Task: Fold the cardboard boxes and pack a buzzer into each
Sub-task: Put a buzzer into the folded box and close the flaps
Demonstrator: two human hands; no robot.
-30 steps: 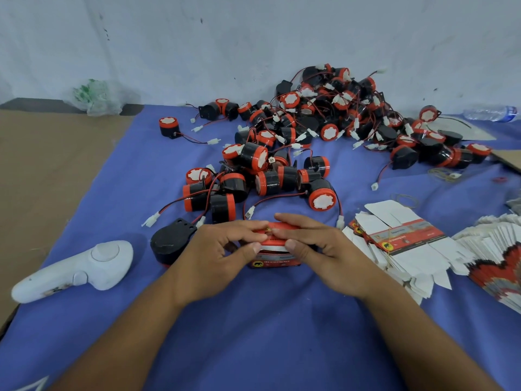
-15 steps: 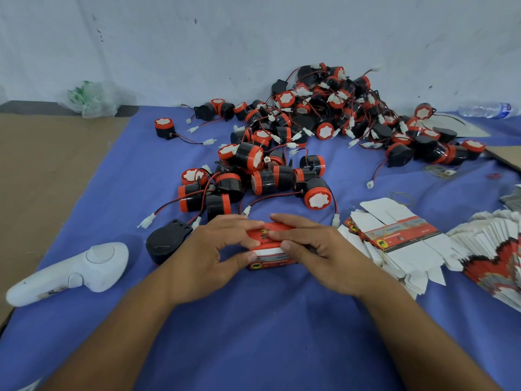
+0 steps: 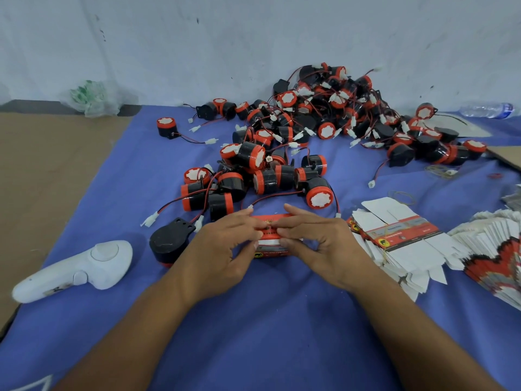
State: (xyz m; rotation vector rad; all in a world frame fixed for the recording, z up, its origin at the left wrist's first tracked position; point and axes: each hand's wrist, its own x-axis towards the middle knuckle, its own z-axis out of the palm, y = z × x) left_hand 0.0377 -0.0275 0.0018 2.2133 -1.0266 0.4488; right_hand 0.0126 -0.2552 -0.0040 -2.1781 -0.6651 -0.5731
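Box [image 3: 272, 253] sits btwn both — left hand [image 3: 225, 249] & right hand [image 3: 318, 246] pinch its top.

Saw only the top face and a front strip of the red box [image 3: 269, 220], between the left hand [image 3: 222, 249] and right hand [image 3: 324, 246] covering its ends. Could not read its print, nor make out anything inside. Saw only part of the fanned stack of flat cartons [image 3: 496, 258], cut off by the right edge. Could not separate single units deep in the far buzzer pile [image 3: 338, 108]. Found the plastic bag [image 3: 93, 98] too blurred to identify its contents.
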